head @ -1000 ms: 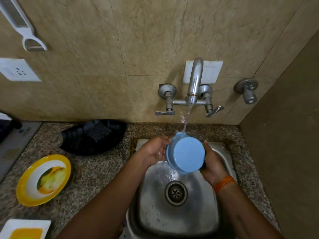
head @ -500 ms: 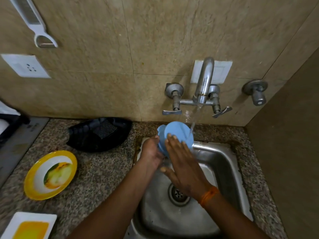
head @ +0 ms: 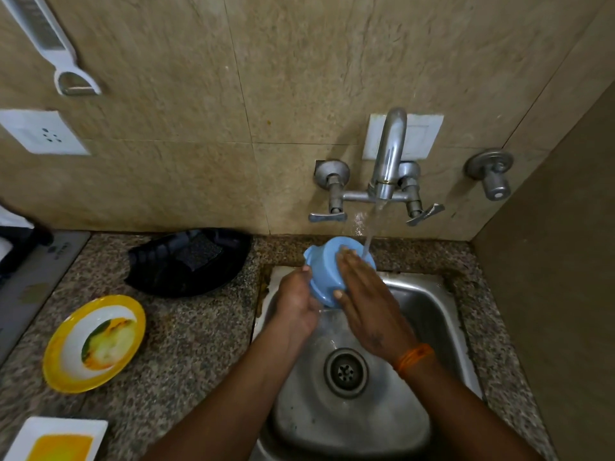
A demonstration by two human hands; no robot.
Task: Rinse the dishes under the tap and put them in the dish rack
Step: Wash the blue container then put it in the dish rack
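Head view: I see my left hand (head: pixel 294 302) gripping the blue bowl (head: pixel 324 271) over the sink (head: pixel 429 304), my right hand (head: pixel 369 311) flat on it, fingers straight, under the tap (head: pixel 387 154) stream.

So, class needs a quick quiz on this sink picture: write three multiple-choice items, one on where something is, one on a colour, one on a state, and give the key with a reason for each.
1. Where does the yellow-rimmed plate lie?
A. in the sink
B. on the granite counter, left of the sink
C. hanging on the wall

2. What colour is the bowl held under the tap?
A. light blue
B. red
C. green

3. What is the state of the tap?
A. shut off
B. running
C. covered by a cloth

Key:
1 B, the plate rests on the speckled counter, left of the steel sink.
2 A, the bowl between the left hand and the right hand is light blue.
3 B, a stream of water falls from the spout onto the bowl.
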